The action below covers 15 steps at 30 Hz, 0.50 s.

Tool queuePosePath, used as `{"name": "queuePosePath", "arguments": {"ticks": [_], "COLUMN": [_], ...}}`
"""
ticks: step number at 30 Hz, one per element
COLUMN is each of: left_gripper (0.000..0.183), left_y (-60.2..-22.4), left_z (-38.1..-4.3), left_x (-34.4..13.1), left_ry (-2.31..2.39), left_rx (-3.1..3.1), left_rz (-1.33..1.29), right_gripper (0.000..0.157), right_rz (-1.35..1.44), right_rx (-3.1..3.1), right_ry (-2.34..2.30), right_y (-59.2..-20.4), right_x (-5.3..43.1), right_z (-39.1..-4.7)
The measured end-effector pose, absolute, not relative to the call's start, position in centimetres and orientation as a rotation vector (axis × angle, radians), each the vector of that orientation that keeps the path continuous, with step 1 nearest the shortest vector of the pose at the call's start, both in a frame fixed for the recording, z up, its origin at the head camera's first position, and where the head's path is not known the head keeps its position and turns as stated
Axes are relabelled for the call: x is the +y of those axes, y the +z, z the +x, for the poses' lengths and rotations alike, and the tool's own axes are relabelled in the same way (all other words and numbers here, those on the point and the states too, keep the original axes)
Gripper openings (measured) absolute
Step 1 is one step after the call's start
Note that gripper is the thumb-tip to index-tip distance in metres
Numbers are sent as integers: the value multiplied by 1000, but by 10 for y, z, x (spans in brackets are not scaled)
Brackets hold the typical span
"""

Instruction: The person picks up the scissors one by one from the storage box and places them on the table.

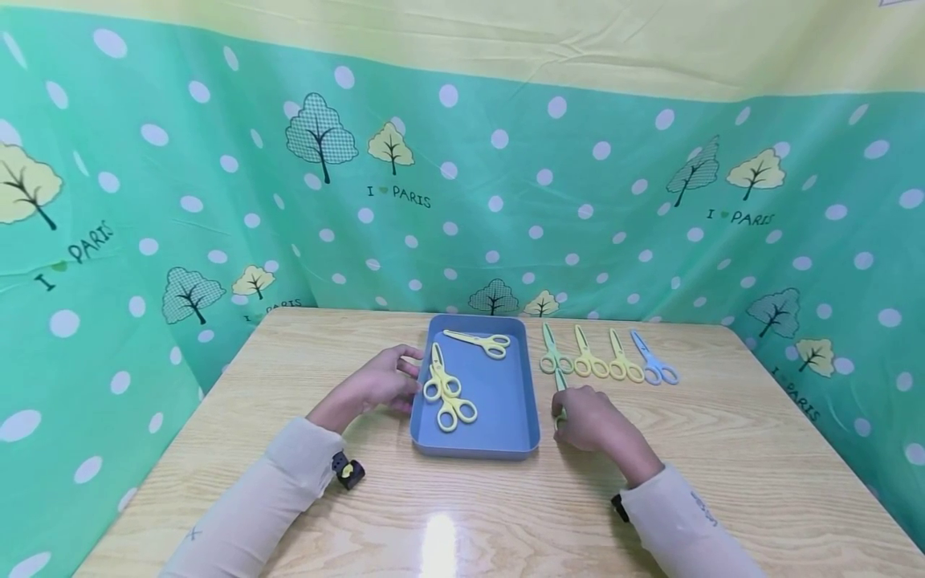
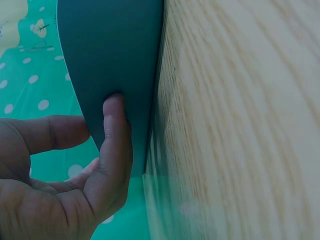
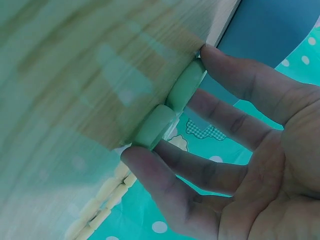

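Observation:
My left hand point(image 1: 390, 379) holds the left wall of a blue-grey tray point(image 1: 477, 451), fingers bent at its rim. In the left wrist view one finger lies along the wall's outer face. Three yellow scissors lie in the tray: one pair point(image 1: 495, 346) near the far end, two overlapping at the left side. Right of the tray, my right hand point(image 1: 588, 417) grips green scissors point(image 3: 155, 127) by their handle loops, fingertips at either side close to the tabletop. Their blades point away, toward the handles of another green pair point(image 1: 556, 364); the hand hides part of the held pair.
To the right of that far green pair, two yellow scissors point(image 1: 591, 366) and blue scissors point(image 1: 659, 372) lie in a row, blades pointing away. All stand on a wooden table point(image 1: 303, 514). A green polka-dot curtain point(image 1: 405, 265) hangs right behind and beside it.

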State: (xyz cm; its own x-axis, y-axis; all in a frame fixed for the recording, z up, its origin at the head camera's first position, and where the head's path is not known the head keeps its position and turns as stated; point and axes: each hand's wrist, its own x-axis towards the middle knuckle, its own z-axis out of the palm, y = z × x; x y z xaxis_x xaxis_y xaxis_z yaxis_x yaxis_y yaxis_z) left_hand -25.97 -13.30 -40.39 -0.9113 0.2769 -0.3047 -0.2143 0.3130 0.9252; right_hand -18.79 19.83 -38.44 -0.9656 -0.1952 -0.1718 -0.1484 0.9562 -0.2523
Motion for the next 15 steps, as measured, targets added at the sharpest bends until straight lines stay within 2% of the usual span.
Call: {"name": "queuePosePath", "arguments": {"ticks": [7, 15], "left_gripper": [61, 61], "left_y": [-404, -404], "left_z": [-260, -260], "left_x": [-134, -134], "left_ry": [1620, 1624], "left_rx": [2176, 2177], "left_rz": [61, 65], "right_gripper": [26, 36], "right_rz": [-240, -250], "right_rx": [2888, 2925], "right_ry": [-378, -370], "right_y": [-385, -370], "right_x": [199, 196], "right_z": [-189, -192]}}
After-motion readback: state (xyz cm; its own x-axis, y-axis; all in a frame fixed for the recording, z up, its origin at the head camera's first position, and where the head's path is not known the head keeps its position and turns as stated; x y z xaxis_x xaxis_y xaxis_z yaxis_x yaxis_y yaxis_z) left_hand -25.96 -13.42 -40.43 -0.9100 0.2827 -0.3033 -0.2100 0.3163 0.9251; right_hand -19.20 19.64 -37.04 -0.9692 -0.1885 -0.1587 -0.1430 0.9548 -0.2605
